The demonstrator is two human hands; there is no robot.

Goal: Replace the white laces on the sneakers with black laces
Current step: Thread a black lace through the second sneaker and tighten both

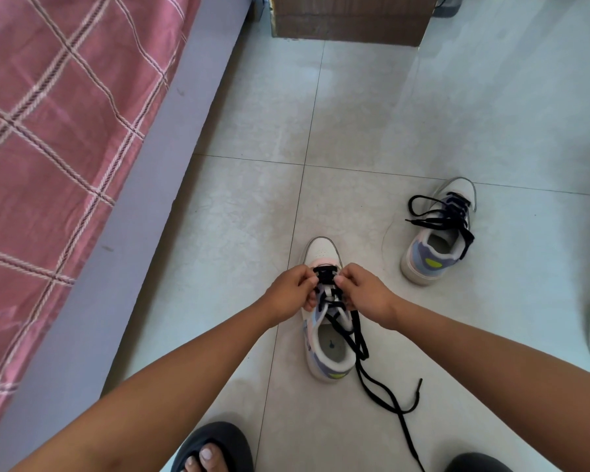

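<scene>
Floor (406, 124): pale glossy tiles, thin dark grout lines. Far left, a bed (143, 185) with a grey frame edge and a pink checked sheet (48, 114). Top centre, a brown cardboard box (349, 18), cut off by the frame.

Near sneaker (324, 321) sits on the floor at centre, toe pointing away: white toe, pink/blue panels, yellow-green heel patch. Black lace (361, 338) is threaded through the lower eyelets; loose ends trail over the collar onto the tiles toward the lower right.

Left hand (292, 292) and right hand (361, 292) flank the eyelet rows, fingers curled, each pinching the lace. Fingertips hide the exact eyelets.

Second sneaker (438, 233), well apart on the right, already has black laces (436, 212), untied.

Bottom edge: dark slippers (218, 447), partly cropped. Pale object at right edge, unidentifiable.
</scene>
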